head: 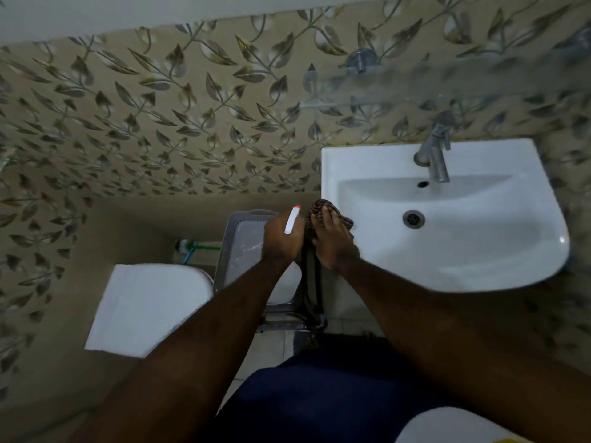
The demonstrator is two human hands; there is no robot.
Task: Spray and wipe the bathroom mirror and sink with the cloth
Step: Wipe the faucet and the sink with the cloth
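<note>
Forearms reach toward sink (329, 161). Left hand (281, 238) clasps spray bottle (292, 220); right hand (335, 244) grips striped cloth (319, 209) beside sink's left rim. Best aim nozzle into basin first.

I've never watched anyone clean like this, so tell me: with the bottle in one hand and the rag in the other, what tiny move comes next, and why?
Probably swing the left hand right and aim the spray bottle into the sink. The right hand already holds the cloth at the sink's left rim, and the basin looks dry and unwiped.
</note>
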